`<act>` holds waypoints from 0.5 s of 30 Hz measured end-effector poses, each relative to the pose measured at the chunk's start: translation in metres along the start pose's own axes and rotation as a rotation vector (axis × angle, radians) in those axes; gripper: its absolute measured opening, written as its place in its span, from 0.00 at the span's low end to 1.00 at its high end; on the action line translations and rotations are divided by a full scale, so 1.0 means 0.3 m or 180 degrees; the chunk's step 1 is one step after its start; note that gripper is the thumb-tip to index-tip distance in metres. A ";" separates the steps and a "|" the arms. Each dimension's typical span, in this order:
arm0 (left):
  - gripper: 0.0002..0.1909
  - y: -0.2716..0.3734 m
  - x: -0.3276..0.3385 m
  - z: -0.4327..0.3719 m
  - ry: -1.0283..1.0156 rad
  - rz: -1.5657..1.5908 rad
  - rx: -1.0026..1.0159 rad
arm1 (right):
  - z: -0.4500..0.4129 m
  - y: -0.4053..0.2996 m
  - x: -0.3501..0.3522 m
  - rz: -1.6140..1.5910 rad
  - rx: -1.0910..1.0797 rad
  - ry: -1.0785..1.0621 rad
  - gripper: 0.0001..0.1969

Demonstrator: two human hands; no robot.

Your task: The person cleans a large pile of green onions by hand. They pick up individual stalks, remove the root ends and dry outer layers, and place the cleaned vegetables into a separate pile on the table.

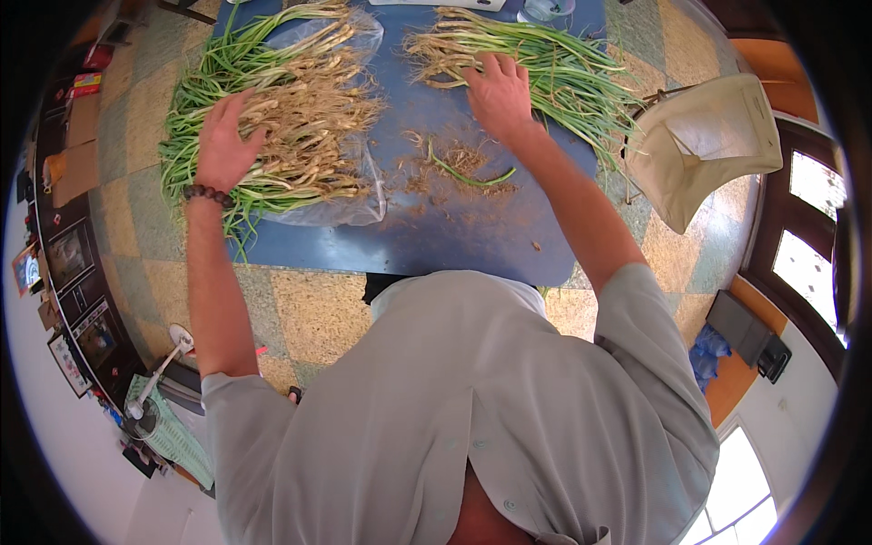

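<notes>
On the blue table, my left hand [227,143] rests with fingers spread on a large pile of green onions [306,129], roots towards the middle and green leaves to the left. A clear plastic bag [354,211] lies under that pile. At the right, my right hand [501,95] lies over a smaller pile of green onions [545,65], whose roots point left; its fingertips are on the stalks, and whether they grip any cannot be told. Between the piles lie loose root trimmings and soil [463,160] with one bent green stalk [470,178].
The blue table [320,248] ends just before my body. A clear bowl [545,9] and part of a white container [443,3] are at its far edge. A beige fabric chair [708,143] stands off the right side, and dark cabinets [75,266] are at the left.
</notes>
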State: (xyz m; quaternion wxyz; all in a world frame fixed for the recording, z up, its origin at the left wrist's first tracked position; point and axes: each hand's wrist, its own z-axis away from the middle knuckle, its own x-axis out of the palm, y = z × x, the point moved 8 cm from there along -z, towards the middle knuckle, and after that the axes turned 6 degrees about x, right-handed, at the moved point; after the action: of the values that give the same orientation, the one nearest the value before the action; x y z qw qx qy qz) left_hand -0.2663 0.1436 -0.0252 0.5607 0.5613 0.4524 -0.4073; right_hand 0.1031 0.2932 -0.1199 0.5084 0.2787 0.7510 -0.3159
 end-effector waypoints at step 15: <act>0.20 0.762 0.283 0.123 0.0480 0.5750 -0.1334 | 0.286 -0.295 -0.352 -0.3206 0.1440 -0.0681 0.07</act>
State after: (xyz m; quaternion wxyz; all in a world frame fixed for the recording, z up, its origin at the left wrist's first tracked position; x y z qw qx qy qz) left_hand -0.0219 0.1197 -0.0488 0.7242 0.6128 -0.0566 0.3112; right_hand 0.1226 0.1607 -0.0282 0.2957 -0.0457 0.6492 -0.6993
